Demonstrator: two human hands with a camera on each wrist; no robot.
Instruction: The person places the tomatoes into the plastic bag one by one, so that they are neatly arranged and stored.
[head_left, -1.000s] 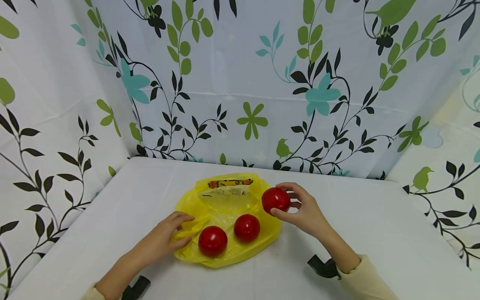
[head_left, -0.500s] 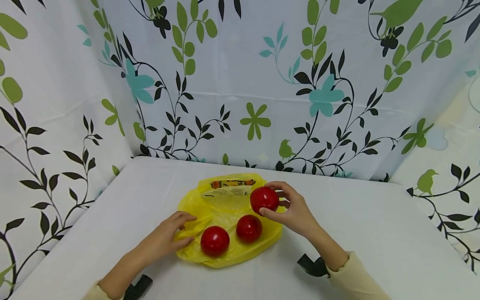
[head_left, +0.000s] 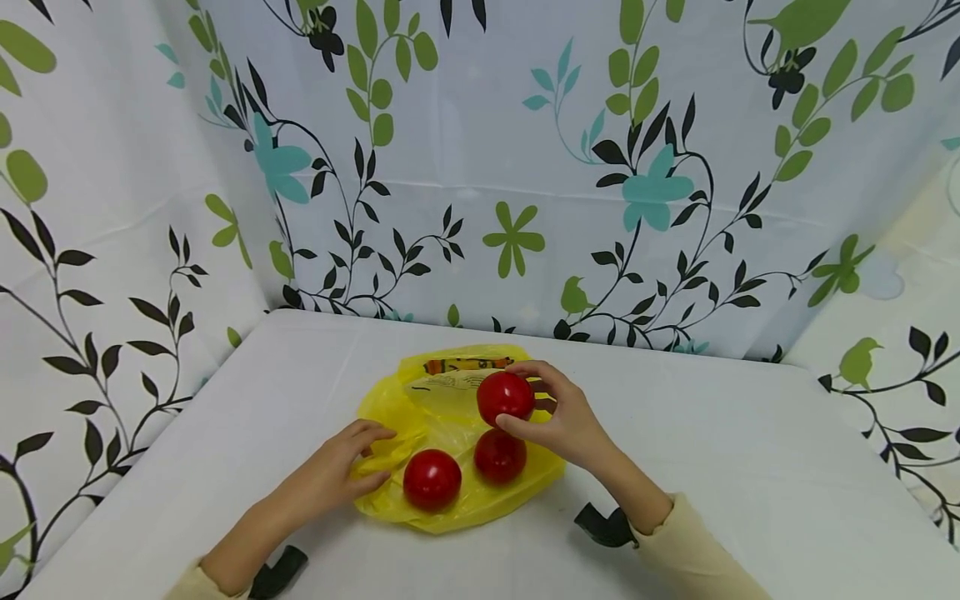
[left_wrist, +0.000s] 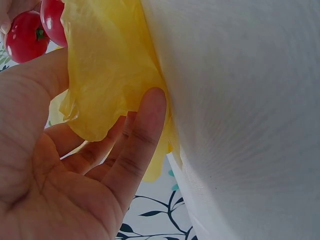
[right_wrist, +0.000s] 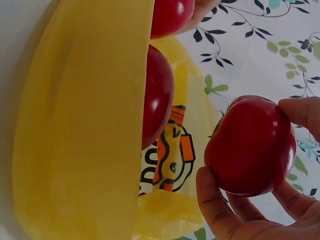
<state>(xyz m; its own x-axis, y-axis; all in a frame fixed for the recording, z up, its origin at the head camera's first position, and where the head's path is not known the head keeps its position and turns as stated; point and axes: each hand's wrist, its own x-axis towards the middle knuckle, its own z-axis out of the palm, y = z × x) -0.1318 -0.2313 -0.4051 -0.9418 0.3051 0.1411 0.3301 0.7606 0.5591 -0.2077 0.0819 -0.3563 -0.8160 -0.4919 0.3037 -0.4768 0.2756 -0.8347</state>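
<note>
A yellow plastic bag (head_left: 390, 408) lies on the white table, with two glossy red tomatoes, a left one (head_left: 432, 480) and a right one (head_left: 500, 456), on or in it. My right hand (head_left: 558, 417) grips a third tomato (right_wrist: 252, 145) between thumb and fingertips; in the head view it overlaps the bag just behind the right tomato. Its green stem shows in the right wrist view. At the bag's left side my left hand (head_left: 337, 467) rests with thumb and fingers apart, the fingers (left_wrist: 142, 135) touching the thin plastic.
Printed leaf-pattern curtains (head_left: 450, 167) stand behind and beside the white table (head_left: 697, 433). A black wrist piece (head_left: 603, 525) juts from the right wrist, another (head_left: 277, 573) from the left. The bag carries an orange and black print (right_wrist: 175, 150).
My right hand has carried its tomato leftward over the bag, toward the space behind the right tomato. The left hand stays at the bag's left side.
</note>
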